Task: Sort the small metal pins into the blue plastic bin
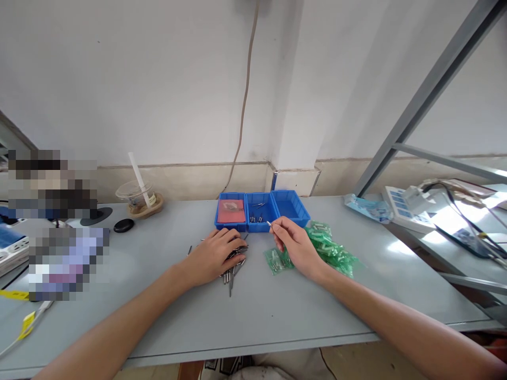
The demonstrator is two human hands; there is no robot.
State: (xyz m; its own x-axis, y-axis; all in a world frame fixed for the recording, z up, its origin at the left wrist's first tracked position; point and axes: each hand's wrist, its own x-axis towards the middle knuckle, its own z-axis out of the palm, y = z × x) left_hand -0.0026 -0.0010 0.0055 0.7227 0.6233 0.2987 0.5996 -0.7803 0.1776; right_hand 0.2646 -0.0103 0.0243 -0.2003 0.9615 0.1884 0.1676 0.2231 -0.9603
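My left hand (217, 250) lies palm down over a loose pile of thin metal rods (231, 277) on the table. Its fingers are slightly bent, with the thumb apart, and part of the pile is hidden beneath them. Between thumb and forefinger, my right hand (293, 243) pinches a small silvery metal pin (269, 224), just in front of the blue bins. The middle blue bin (259, 227) holds several small metal pieces. A red pad with a small clear bag on it lies in the left blue bin (231, 226). Beside my right hand are green plastic bags (335, 253) of metal parts.
The right blue bin (290, 203) stands against the middle one. At the left are a lidded cup (137, 194) with a straw, a black round object (124, 226) and a blurred-out person. A power strip (406, 208) with cables and a slanted metal frame (428, 89) stand right.
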